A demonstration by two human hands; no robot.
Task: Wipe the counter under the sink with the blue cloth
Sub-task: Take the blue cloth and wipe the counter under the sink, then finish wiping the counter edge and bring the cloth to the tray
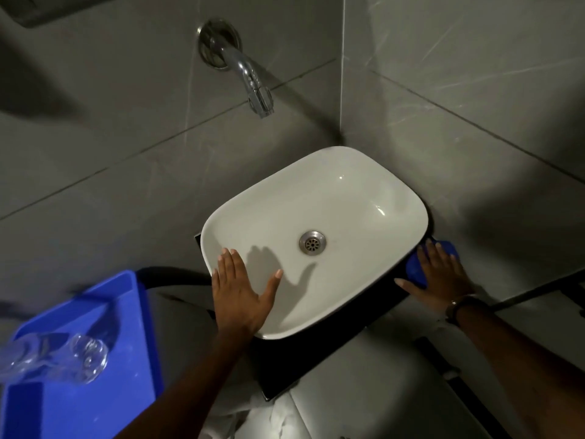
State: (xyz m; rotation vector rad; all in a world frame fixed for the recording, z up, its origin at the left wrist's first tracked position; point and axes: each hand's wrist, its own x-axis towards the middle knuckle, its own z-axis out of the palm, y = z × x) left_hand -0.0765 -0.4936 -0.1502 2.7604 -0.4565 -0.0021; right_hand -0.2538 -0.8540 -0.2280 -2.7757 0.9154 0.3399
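Head view: the blue cloth (421, 267) is pressed flat on the black worktop (348, 331) under the spread right hand (438, 275), at the sink's (285, 191) four o'clock. The left hand (240, 289), open and empty, is laid on the rim at eight o'clock.

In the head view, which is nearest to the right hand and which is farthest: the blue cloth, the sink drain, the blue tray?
From the right hand:
1. Blue cloth, directly under the hand, on the counter's right side.
2. Sink drain, in the basin, to the hand's left.
3. Blue tray, far left, low in the view.

blue cloth (417, 270) — mostly under right hand (441, 274)
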